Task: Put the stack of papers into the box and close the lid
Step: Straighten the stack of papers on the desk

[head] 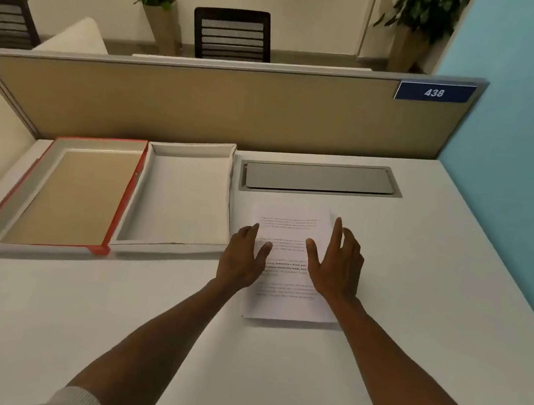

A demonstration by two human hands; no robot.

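A stack of printed white papers (293, 227) lies flat on the white desk, right of centre. My left hand (241, 257) hovers over its left edge and my right hand (336, 264) over its right part, both with fingers spread and holding nothing. To the left of the papers sits the white box (193, 153), open and empty. Its red-edged lid (62, 196) lies upside down beside it on the left, showing a tan inside.
A grey cable hatch (318, 177) is set into the white desk (170, 326) behind the papers. A tan partition (203, 109) bounds the desk's far side and a blue wall (528, 137) stands at the right. Chairs and potted plants are beyond the partition.
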